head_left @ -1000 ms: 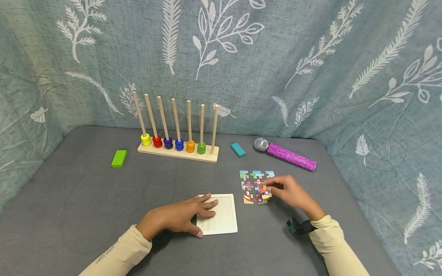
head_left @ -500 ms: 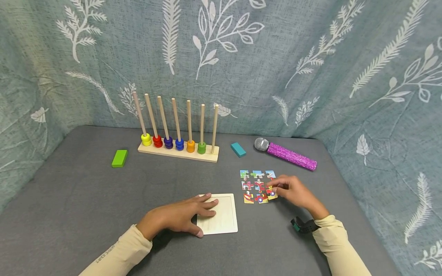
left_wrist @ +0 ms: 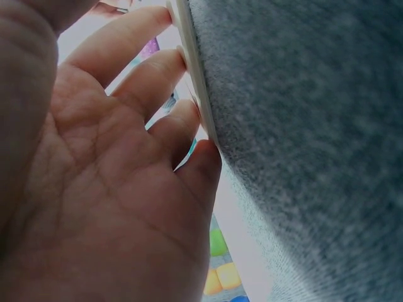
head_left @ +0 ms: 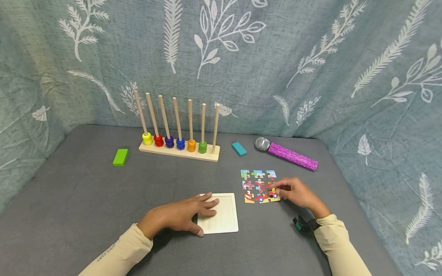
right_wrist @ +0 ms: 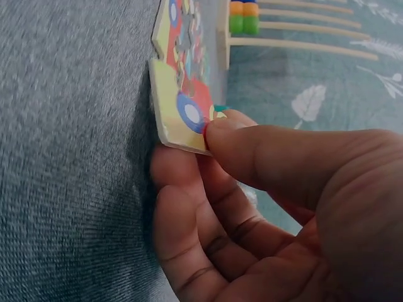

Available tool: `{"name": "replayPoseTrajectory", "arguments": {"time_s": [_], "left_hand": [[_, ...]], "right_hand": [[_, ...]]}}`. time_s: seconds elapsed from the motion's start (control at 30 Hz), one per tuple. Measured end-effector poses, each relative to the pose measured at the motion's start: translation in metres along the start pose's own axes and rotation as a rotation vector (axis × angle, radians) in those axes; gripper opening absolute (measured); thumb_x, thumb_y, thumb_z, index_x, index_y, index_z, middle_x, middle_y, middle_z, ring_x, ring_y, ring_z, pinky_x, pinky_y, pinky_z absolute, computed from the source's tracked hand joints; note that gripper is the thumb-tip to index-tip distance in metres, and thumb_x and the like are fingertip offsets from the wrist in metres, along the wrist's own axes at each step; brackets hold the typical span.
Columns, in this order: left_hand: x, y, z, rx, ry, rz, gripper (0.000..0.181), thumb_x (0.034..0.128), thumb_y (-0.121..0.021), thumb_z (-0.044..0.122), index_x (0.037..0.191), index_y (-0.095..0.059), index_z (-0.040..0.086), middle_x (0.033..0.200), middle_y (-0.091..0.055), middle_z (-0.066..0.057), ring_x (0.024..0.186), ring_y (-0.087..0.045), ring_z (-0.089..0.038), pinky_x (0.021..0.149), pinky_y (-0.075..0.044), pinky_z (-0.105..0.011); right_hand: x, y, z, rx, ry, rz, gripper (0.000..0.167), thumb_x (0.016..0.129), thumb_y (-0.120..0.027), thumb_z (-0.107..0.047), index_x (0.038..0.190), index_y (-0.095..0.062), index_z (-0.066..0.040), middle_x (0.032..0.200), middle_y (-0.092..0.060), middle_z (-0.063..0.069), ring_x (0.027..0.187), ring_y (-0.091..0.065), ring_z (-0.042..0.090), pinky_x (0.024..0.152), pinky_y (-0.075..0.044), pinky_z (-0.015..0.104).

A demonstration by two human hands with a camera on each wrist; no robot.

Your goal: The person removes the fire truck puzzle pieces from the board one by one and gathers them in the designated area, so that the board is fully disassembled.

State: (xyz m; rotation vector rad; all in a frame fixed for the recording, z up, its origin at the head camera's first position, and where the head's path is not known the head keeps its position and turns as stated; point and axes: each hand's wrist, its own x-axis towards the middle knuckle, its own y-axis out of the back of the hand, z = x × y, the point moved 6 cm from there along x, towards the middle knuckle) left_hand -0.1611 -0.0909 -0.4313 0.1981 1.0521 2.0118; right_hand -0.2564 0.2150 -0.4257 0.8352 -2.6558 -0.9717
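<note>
My left hand point(head_left: 181, 214) rests with spread fingers on the left part of a pale wooden puzzle tray point(head_left: 226, 216), thumb at its near edge. In the left wrist view the fingertips touch the edge of the tray point(left_wrist: 192, 60). To the right, my right hand point(head_left: 297, 193) pinches a jigsaw piece point(right_wrist: 165, 104) between thumb and fingers. That piece is yellow and red with a blue wheel, at the near right corner of a loosely spaced square of jigsaw pieces point(head_left: 259, 186). Whether it lies fully flat cannot be told.
Behind stands a peg abacus point(head_left: 179, 151) with coloured rings. A teal block point(head_left: 239, 149) and a purple glitter microphone point(head_left: 290, 155) lie at the back right. A green block point(head_left: 120, 157) is at the left. A patterned curtain point(head_left: 241, 84) hangs behind the table.
My right hand has moved slightly right with the pinched jigsaw piece, bringing it off the neighbouring pieces to the near right corner of the square. The left hand stays on the tray.
</note>
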Motion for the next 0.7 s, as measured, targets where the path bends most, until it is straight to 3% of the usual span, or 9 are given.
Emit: {"name": "replayPoseTrajectory", "arguments": {"time_s": [0.23,0.47,0.57,0.7], "left_hand": [[0.001,-0.001,0.0,0.006,-0.018,0.003,0.064,0.0807,-0.08,0.026,0.138,-0.056,0.009,0.156,-0.032,-0.001,0.146,-0.017,-0.029,0.111,-0.024,-0.052],[0.003,0.002,-0.004,-0.05,-0.052,0.001,0.063,0.0836,-0.078,0.026,0.138,-0.055,0.005,0.155,-0.034,-0.002,0.146,-0.017,-0.029,0.112,-0.024,-0.052],[0.002,0.009,-0.007,-0.098,-0.091,0.043,0.057,0.0899,-0.071,0.027,0.139,-0.054,0.003,0.151,-0.041,-0.005,0.143,-0.025,-0.028,0.11,-0.027,-0.052],[-0.005,0.028,-0.01,-0.08,-0.119,0.154,0.044,0.0986,-0.059,0.024,0.136,-0.055,-0.001,0.141,-0.052,-0.013,0.135,-0.041,-0.033,0.106,-0.034,-0.052]], "right_hand": [[-0.003,0.0,0.005,-0.006,-0.035,-0.013,0.02,0.09,-0.062,0.003,0.108,-0.07,0.006,0.085,-0.065,0.007,0.071,-0.055,0.01,0.06,-0.048,0.025],[-0.002,0.007,0.006,-0.014,-0.035,0.047,0.019,0.088,-0.065,0.004,0.106,-0.069,0.008,0.084,-0.065,0.008,0.07,-0.055,0.009,0.059,-0.046,0.023],[-0.002,0.015,0.005,-0.019,-0.041,0.084,0.02,0.088,-0.066,0.003,0.107,-0.069,0.008,0.085,-0.066,0.008,0.067,-0.057,0.012,0.057,-0.047,0.024],[0.0,0.025,0.002,-0.038,-0.082,0.097,0.023,0.091,-0.065,-0.001,0.111,-0.067,0.007,0.087,-0.067,0.009,0.07,-0.061,0.021,0.058,-0.048,0.027]]}}
